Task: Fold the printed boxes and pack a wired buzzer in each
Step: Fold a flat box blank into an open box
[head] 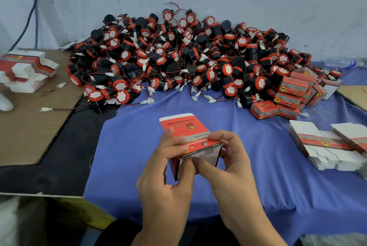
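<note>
- Your left grip is curled round the left wall of the printed box, steadying it.
- The box is held over the front middle of the bench. Its long axis runs away from you and its far flap points at the buzzer pile.
- Your right grip clasps the right wall, with a finger on the near flap, so it is likely the one to tuck.

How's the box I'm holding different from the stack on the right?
The held box is opened up, far flap extended; the flat boxes lie collapsed, stacked. The left hand and right hand grip the held box; the flat boxes lie untouched. Both are printed red and white.
</note>
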`<state>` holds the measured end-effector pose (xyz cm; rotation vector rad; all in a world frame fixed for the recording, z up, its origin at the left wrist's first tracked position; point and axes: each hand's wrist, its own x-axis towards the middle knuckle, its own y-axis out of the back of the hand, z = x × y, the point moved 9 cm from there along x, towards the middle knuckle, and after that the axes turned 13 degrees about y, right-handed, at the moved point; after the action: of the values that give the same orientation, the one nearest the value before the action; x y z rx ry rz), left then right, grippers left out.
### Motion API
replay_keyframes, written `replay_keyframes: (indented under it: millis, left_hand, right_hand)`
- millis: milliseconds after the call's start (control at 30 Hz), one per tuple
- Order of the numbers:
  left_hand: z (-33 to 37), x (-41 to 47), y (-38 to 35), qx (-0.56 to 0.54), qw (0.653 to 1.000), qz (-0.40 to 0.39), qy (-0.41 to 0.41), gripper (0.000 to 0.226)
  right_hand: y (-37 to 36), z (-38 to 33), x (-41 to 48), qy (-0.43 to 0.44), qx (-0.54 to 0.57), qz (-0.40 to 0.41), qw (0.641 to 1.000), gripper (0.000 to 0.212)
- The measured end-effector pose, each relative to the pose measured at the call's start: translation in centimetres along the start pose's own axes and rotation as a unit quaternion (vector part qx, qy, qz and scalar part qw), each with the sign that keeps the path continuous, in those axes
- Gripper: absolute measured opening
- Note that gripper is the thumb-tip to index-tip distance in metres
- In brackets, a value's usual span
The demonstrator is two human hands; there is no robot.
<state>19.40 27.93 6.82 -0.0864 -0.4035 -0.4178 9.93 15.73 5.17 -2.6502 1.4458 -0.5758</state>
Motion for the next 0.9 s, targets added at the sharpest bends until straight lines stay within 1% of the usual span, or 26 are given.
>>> replay_keyframes:
  millis: [167,233,300,367,433,533,600,667,800,900]
  left_hand:
    - [0.7,-0.4,-0.1,0.009,0.999,-0.011,-0.032,0.030]
    - [0.7,-0.4,0.0,0.005,1.000,-0.006,-0.030,0.027]
    - [0.4,-0.4,0.4,-0.011,1.000,0.002,-0.022,0.021]
    - [0.3,-0.5,0.5,-0.023,1.000,0.002,-0.013,0.018]
    - [0.2,-0.5,0.5,-0.035,0.999,0.000,0.001,0.018]
    - [-0.5,-0.4,0.3,-0.056,0.997,-0.009,0.059,0.015]
    - [-1.5,-0.3,0.2,-0.057,0.992,-0.011,0.114,0.013]
    - [-2.0,-0.2,0.2,-0.050,0.989,-0.020,0.139,0.008]
    - [-1.1,-0.4,0.3,-0.003,0.994,-0.020,0.106,0.013]
    - [-1.0,-0.9,0.4,0.016,0.996,-0.013,0.088,0.014]
  right_hand:
    - [0.1,0.6,-0.3,-0.033,0.031,0.027,0.999,0.050]
    - [0.4,1.1,-0.4,-0.064,0.055,0.052,0.995,0.060]
    - [0.7,1.8,-0.5,-0.109,0.102,0.069,0.986,0.069]
    - [0.3,2.2,-0.6,-0.146,0.150,0.055,0.976,0.068]
    - [-0.5,2.3,-0.9,-0.164,0.177,0.028,0.970,0.061]
    - [-1.0,2.4,-1.2,-0.158,0.172,0.003,0.972,0.052]
    - [-0.7,2.4,-1.1,-0.147,0.175,0.018,0.973,0.060]
    - [-0.6,2.2,-1.0,-0.126,0.164,0.023,0.978,0.065]
    - [-0.2,2.1,-1.0,-0.081,0.103,0.041,0.991,0.063]
    - [-0.2,2.2,-1.0,-0.064,0.086,0.052,0.993,0.059]
